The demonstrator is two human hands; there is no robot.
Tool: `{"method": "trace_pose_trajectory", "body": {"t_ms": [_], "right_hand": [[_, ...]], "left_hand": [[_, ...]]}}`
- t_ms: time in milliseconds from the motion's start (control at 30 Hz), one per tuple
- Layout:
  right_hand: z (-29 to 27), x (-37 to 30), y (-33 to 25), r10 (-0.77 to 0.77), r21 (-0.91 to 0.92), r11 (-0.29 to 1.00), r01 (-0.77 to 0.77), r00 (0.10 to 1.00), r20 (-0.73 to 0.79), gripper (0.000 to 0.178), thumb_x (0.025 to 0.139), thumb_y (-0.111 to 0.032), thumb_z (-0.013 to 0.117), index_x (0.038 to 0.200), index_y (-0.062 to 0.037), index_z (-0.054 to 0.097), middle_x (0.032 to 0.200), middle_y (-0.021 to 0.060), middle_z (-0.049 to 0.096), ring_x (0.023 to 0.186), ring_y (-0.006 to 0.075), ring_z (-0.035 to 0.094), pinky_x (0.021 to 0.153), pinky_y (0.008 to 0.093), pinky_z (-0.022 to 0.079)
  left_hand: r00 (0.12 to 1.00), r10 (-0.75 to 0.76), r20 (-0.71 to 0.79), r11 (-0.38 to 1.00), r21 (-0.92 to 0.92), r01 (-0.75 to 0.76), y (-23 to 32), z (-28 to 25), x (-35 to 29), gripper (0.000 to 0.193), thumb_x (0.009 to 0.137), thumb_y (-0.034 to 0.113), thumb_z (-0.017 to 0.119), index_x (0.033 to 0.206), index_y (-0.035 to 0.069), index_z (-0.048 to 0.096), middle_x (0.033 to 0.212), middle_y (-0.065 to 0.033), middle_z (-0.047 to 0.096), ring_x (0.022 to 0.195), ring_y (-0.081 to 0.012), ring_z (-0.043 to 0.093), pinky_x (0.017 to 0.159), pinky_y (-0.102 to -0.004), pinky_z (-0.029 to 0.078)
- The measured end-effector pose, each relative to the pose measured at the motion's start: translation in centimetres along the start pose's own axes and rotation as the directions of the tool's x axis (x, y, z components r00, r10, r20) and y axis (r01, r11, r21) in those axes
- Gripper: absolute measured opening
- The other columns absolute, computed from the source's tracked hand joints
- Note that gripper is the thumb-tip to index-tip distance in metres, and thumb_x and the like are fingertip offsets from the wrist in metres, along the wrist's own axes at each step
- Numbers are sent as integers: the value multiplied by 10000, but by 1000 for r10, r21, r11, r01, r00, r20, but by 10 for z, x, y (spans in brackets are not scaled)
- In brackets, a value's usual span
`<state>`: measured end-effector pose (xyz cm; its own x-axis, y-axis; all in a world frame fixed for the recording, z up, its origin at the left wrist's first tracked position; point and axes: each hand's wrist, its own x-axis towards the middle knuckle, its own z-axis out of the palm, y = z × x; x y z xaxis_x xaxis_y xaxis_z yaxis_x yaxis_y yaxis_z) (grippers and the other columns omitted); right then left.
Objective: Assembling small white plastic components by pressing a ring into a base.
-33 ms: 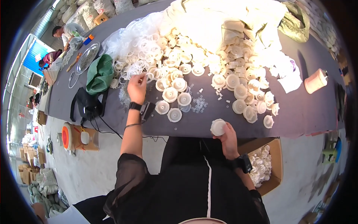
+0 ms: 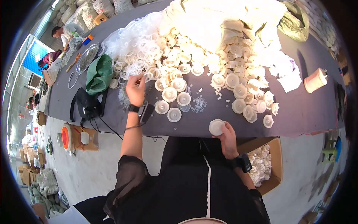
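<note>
In my right hand (image 2: 227, 136), just in front of the table's near edge, is a white round plastic cap (image 2: 216, 127), gripped at its side between thumb and fingers. My left hand (image 2: 135, 90) reaches over the left part of the table, its fingers pinched on a white plastic ring (image 2: 148, 76) at the border of a heap of such rings (image 2: 140, 59). Several white round caps (image 2: 169, 94) lie to the right of that hand. Small clear washers (image 2: 198, 104) are scattered by them, and more caps (image 2: 239, 106) sit in a pile farther right.
A green cloth bag (image 2: 99, 74) and a black pouch (image 2: 87, 104) with cables lie left of my left arm. A pink thread cone (image 2: 315, 80) stands at the right. Below the table is a carton (image 2: 276, 164) of white parts. Another person (image 2: 69, 33) sits at the far left.
Both hands have shifted very slightly left, the right one with the cap in it. Otherwise things look the same.
</note>
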<state>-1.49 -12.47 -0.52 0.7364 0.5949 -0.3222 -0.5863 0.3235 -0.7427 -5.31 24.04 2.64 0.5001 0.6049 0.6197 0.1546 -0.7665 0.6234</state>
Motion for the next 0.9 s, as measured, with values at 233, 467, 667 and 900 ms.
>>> {"method": "trace_pose_trajectory", "body": {"t_ms": [233,467,667,900], "right_hand": [[25,11,-1,-29,-41,999,29,999,-17,251,870,-137,487,1097,-31,477,1005,47,568,849,104,568,647,235,492],[30,12,-6,28,-3,1000,-28,999,27,255,870,-145,490,1090,-18,467,1006,75,568,855,133,577,684,276,511],[25,6,-15,-45,164,986,38,998,38,249,882,-132,460,1099,-9,444,1065,99,544,927,167,569,752,299,505],[25,0,-16,-46,196,980,31,996,73,254,877,-79,446,1117,1,423,1097,100,520,990,172,535,843,320,466]], "left_hand": [[852,-304,427,560,-643,522,104,-3,-69,58,766,-47,584,789,-8,620,725,-42,585,607,-84,545,547,-211,448],[901,362,238,839,-505,-204,163,15,-114,142,669,-47,655,794,7,615,845,-83,589,756,-202,586,631,-276,472],[757,540,368,807,-481,-342,163,14,-120,202,639,-48,666,822,25,621,894,-75,574,802,-227,589,648,-295,482],[690,588,422,794,-463,-393,166,14,-121,220,634,-61,650,830,35,621,967,-99,541,867,-234,564,707,-318,470]]}}
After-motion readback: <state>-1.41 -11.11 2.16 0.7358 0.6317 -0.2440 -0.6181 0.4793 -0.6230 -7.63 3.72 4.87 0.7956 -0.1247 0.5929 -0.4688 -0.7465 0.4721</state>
